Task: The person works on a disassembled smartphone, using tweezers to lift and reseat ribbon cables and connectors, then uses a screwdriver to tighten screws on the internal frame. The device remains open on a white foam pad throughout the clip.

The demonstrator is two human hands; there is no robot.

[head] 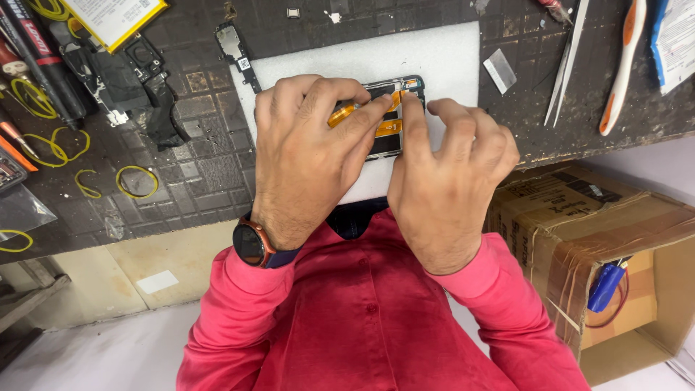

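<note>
Left hand (304,156) — lies knuckles up over the left part of an opened phone (394,119), fingers bent, forefinger and thumb closed together on an orange flex strip (344,114) at the phone's upper edge. A dark round watch (251,244) sits on the wrist above a red sleeve.

Right hand (449,181) — lies just beside the left, its forefinger stretched forward and pressing down on the phone's inner parts near a second orange strip (389,128); the other fingers are curled and lifted. Whether it grips anything cannot be told.

Opened phone — dark frame, back off, resting on a white foam pad (449,58) at the near edge of a dark patterned bench mat (195,166); largely hidden under both hands.

Bench, left: yellow rubber bands (134,181) scattered loose; black phone parts (145,87) in a heap; a flat battery with a yellow edge (116,18) at the top; a narrow black circuit piece (235,51) just beside the pad's corner.

Bench, right: metal tweezers (568,61); a white and orange toothbrush (622,65); a small grey tab (499,70) near the pad.

Below the bench, right: an open cardboard box (579,224) bound with brown tape, holding a blue item (604,286) with a red wire.
</note>
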